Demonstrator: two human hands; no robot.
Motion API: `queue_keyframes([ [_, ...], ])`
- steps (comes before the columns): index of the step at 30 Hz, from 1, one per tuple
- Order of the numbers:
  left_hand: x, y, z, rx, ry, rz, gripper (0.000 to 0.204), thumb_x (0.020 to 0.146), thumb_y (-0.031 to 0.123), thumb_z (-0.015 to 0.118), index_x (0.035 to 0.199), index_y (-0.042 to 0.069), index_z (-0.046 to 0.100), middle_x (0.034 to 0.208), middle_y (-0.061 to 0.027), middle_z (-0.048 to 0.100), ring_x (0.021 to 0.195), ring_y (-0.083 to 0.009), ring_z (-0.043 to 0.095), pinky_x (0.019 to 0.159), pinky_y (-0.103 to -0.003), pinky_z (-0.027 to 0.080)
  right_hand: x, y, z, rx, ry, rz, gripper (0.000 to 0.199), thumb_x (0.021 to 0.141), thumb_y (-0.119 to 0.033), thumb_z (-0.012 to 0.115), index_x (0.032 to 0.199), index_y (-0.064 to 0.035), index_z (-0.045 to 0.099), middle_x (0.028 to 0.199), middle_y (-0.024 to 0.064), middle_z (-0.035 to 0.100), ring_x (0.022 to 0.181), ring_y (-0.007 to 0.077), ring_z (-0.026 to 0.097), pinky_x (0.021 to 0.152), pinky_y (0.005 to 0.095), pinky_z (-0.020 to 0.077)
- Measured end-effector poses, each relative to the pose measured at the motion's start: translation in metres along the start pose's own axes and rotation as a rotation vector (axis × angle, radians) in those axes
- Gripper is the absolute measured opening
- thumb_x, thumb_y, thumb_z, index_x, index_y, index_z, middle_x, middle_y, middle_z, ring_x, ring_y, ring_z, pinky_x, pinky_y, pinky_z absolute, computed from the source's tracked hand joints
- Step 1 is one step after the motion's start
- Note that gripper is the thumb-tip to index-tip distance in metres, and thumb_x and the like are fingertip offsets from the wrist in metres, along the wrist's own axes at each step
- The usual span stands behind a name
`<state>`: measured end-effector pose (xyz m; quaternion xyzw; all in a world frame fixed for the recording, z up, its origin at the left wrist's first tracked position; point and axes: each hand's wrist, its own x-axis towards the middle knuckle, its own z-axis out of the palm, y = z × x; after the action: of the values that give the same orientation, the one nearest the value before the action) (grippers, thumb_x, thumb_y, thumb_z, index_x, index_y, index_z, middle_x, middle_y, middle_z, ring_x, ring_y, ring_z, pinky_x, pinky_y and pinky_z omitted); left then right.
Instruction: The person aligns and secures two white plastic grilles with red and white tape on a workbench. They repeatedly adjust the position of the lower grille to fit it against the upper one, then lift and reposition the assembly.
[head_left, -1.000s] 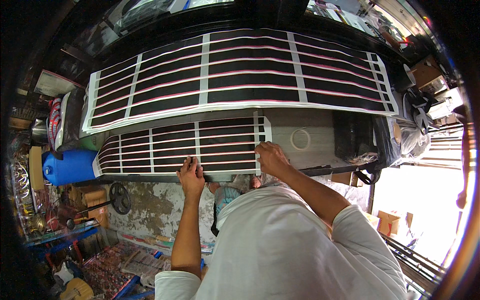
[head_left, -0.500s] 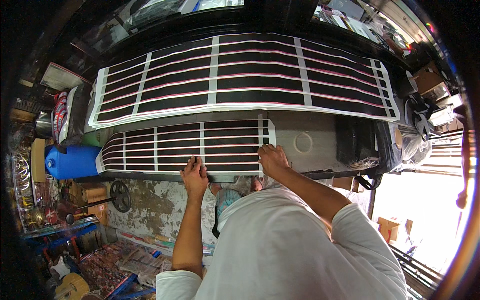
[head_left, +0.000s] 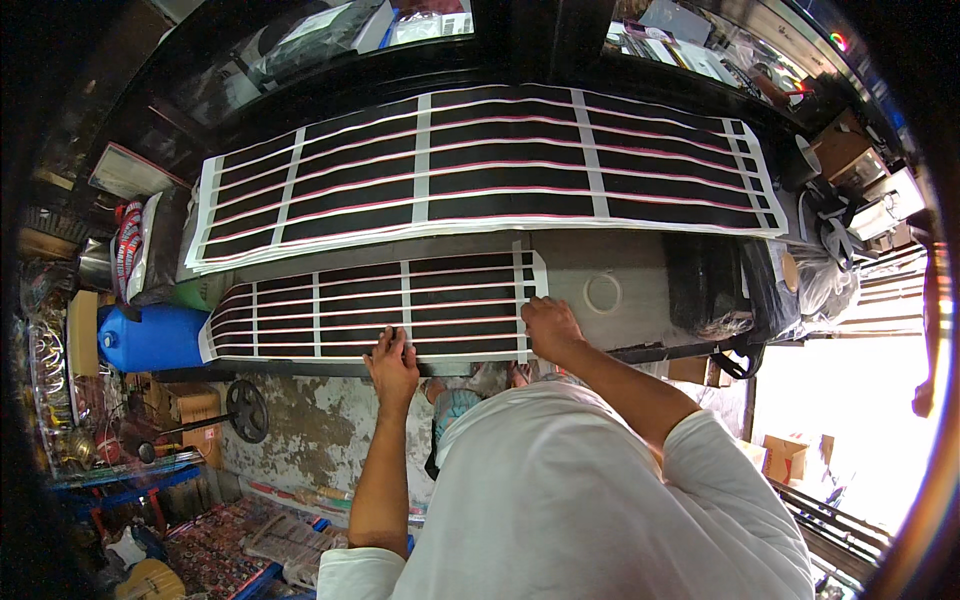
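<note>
A long black sheet with white-and-red lines and pale cross strips (head_left: pixel 360 300) lies along the near side of the grey bench. My left hand (head_left: pixel 392 365) rests at its near edge, fingers stretched out over the black surface. At the sheet's right end, beside a pale strip (head_left: pixel 519 285) that runs across it and past its far edge, is my right hand (head_left: pixel 553 328). Its fingers are curled together, and what they pinch, if anything, is hidden. Farther back lies a stack of larger sheets (head_left: pixel 500 160) with the same pattern.
A blue plastic container (head_left: pixel 150 337) stands at the sheet's left end. To the right are a roll of tape (head_left: pixel 603 292) on the grey bench (head_left: pixel 640 270) and a black plastic-wrapped bundle (head_left: pixel 715 285). A dark handwheel (head_left: pixel 247 411) is below the bench's front edge.
The view has shifted a little, so the bench sits lower in the picture. My right hand's fingers are more curled at the sheet's right end; my left hand stays by the near edge.
</note>
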<state>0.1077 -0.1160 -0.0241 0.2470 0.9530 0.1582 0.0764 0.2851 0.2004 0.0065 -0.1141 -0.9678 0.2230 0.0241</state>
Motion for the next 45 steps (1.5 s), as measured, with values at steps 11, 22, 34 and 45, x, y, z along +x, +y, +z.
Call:
queue_keyframes([
  [11, 0.026, 0.019, -0.012, 0.003, 0.017, 0.112, 0.049, 0.103, 0.027, 0.066, 0.148, 0.006, 0.062, 0.167, -0.0168, 0.045, 0.158, -0.0367, 0.038, 0.125, -0.070, 0.025, 0.000, 0.035, 0.008, 0.282, 0.190, 0.336, 0.023, 0.086, -0.008, 0.079, 0.104, -0.0028, 0.066, 0.108, 0.0198, 0.067, 0.106, 0.0427, 0.067, 0.094, 0.0516, 0.0549],
  [22, 0.039, 0.017, -0.012, 0.063, -0.173, 0.025, 0.052, 0.104, 0.029, 0.064, 0.153, 0.011, 0.059, 0.170, -0.0102, 0.045, 0.159, -0.0302, 0.039, 0.125, -0.074, 0.022, 0.011, 0.007, 0.005, 0.199, 0.124, 0.366, 0.031, 0.081, -0.005, 0.080, 0.106, -0.0022, 0.063, 0.116, 0.0225, 0.064, 0.115, 0.0446, 0.063, 0.101, 0.0529, 0.0517],
  [34, 0.040, 0.014, -0.009, 0.078, -0.166, 0.017, 0.051, 0.104, 0.027, 0.064, 0.153, 0.015, 0.059, 0.170, -0.0100, 0.045, 0.158, -0.0292, 0.040, 0.122, -0.079, 0.022, 0.021, 0.013, 0.031, 0.307, 0.142, 0.445, 0.034, 0.082, -0.005, 0.078, 0.108, -0.0002, 0.057, 0.092, 0.0213, 0.070, 0.085, 0.0451, 0.071, 0.079, 0.0529, 0.0579],
  [45, 0.038, 0.012, -0.008, 0.052, -0.169, 0.006, 0.049, 0.105, 0.028, 0.062, 0.153, 0.016, 0.060, 0.170, -0.0072, 0.045, 0.158, -0.0273, 0.040, 0.124, -0.079, 0.018, 0.020, 0.022, 0.039, 0.358, 0.242, 0.542, 0.034, 0.080, -0.006, 0.078, 0.107, -0.0023, 0.058, 0.077, 0.0162, 0.069, 0.078, 0.0406, 0.073, 0.075, 0.0501, 0.0582],
])
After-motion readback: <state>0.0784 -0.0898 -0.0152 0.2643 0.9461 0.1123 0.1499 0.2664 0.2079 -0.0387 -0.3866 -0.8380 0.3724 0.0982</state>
